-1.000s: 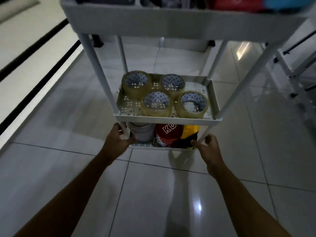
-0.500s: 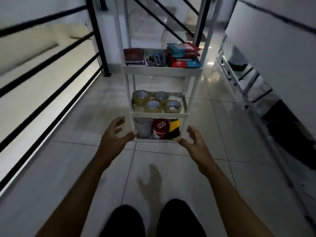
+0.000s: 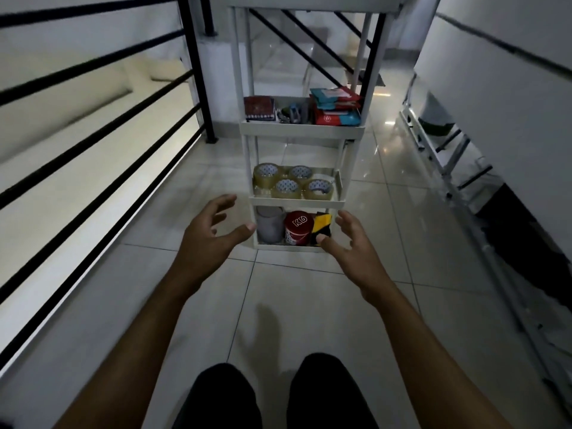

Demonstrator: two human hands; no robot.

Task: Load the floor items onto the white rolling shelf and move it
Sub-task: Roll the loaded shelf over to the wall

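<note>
The white rolling shelf stands upright on the tiled floor ahead of me. Its upper visible tier carries a dark red notebook, small clips and red-and-blue packets. Several rolls of clear tape fill the middle tier. On the bottom tier stand a grey roll, a red can and a yellow-and-black item. My left hand hovers open just left of the bottom tier. My right hand hovers open at its front right corner. Neither hand holds anything.
A black metal railing runs along the left, ending at a post beside the shelf. On the right a white folding ladder leans along the wall. A staircase with a black rail rises behind the shelf. My knees show at the bottom.
A second ago both hands gripped the shelf's front legs. They have let go and now hover open, and the shelf stands farther from me.
</note>
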